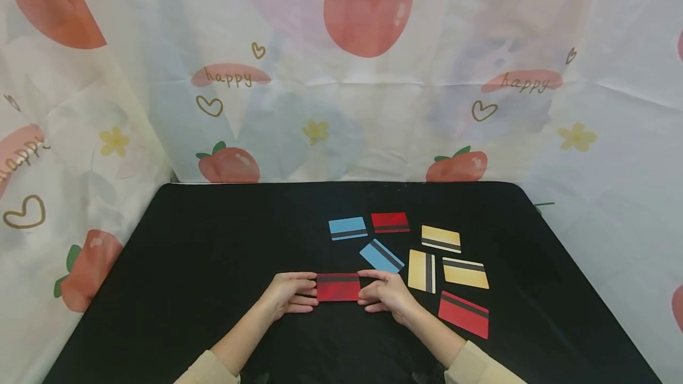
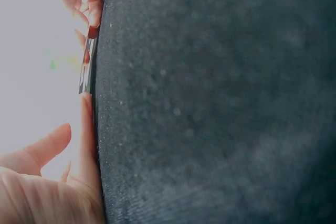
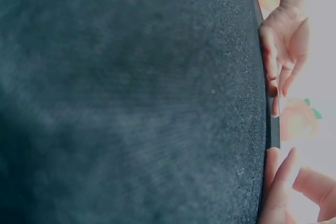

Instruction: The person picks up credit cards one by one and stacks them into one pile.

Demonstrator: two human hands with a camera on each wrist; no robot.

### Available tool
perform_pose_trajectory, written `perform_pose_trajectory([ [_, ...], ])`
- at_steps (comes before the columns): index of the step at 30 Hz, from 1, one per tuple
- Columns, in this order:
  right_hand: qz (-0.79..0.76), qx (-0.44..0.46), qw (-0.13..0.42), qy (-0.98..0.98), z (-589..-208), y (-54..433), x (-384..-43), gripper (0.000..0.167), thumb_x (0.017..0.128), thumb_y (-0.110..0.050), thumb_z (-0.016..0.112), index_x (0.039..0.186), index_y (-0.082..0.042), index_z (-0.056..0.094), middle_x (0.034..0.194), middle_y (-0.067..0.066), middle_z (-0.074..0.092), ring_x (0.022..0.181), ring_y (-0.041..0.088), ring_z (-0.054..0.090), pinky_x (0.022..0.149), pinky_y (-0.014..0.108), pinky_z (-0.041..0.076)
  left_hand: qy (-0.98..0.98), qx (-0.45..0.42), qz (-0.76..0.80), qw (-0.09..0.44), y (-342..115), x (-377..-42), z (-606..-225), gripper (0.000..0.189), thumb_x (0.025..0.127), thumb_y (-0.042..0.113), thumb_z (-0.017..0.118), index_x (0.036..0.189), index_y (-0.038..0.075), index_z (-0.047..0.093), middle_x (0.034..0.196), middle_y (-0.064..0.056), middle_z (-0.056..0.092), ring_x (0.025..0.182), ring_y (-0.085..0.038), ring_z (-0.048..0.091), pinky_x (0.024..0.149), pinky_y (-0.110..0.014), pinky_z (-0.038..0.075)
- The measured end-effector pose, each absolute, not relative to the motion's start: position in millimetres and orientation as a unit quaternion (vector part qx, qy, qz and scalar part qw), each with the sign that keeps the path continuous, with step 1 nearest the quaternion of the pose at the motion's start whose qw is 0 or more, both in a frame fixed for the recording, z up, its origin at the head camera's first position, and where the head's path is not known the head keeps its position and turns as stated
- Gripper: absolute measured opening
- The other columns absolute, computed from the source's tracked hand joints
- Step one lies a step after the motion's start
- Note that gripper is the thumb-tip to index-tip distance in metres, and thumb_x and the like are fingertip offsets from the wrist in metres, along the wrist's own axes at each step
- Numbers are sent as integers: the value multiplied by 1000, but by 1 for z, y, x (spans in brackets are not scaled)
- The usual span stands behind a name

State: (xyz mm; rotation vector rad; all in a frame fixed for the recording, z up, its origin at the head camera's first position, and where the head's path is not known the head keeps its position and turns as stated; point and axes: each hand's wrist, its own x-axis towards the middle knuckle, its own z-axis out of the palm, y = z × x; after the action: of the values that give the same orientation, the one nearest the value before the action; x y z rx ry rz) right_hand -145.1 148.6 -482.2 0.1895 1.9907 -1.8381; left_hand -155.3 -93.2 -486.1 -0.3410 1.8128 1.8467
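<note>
A red card [image 1: 338, 289] with a dark stripe along its far edge lies face up near the table's front, between both hands. At its left edge, my left hand [image 1: 293, 294] touches it with extended fingertips. My right hand [image 1: 388, 295] touches the opposite edge, its index finger reaching the far right corner. In the left wrist view the left thumb [image 2: 55, 141] stands apart from the straight fingers, low over the cloth. The card's edge [image 3: 274, 132] shows as a thin dark band between the fingertips in the right wrist view.
Two blue cards [image 1: 348, 228], a red card [image 1: 391, 223] and several yellow cards [image 1: 466, 273] lie spread behind and right of the hands. Another red card [image 1: 463, 314] lies beside the right forearm. Black cloth covers the table [image 1: 213, 230]; a printed curtain [image 1: 341, 105] hangs behind it.
</note>
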Motion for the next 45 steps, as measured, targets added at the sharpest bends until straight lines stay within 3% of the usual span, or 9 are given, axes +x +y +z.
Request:
perform_pose_trajectory([
  [15, -664, 71, 214, 712, -482, 148, -146, 44, 83, -3, 63, 125, 3, 51, 79, 13, 69, 68, 21, 68, 59, 27, 56, 672, -95, 691, 249, -101, -155, -487, 44, 89, 21, 57, 124, -6, 51, 96, -17, 68, 80, -25, 68, 68, -39, 56],
  [27, -657, 70, 210, 720, -481, 147, -146, 43, 83, -3, 63, 124, 4, 52, 78, 13, 68, 66, 20, 68, 60, 27, 55, 655, -89, 705, 257, -102, -155, -486, 45, 90, 20, 55, 125, -8, 49, 99, -20, 66, 82, -27, 68, 69, -40, 56],
  [37, -640, 44, 201, 740, -467, 144, -142, 43, 84, -2, 62, 124, 8, 51, 81, 18, 68, 65, 19, 67, 62, 26, 55, 647, -80, 713, 259, -102, -144, -456, 43, 91, 15, 52, 125, -11, 47, 101, -23, 65, 85, -28, 67, 72, -39, 55],
  [45, -621, 38, 204, 755, -471, 146, -146, 42, 84, -3, 61, 124, 6, 52, 76, 17, 68, 65, 20, 67, 59, 26, 55, 643, -89, 712, 267, -102, -150, -468, 43, 91, 16, 52, 125, -10, 47, 102, -23, 65, 86, -29, 67, 72, -40, 55],
])
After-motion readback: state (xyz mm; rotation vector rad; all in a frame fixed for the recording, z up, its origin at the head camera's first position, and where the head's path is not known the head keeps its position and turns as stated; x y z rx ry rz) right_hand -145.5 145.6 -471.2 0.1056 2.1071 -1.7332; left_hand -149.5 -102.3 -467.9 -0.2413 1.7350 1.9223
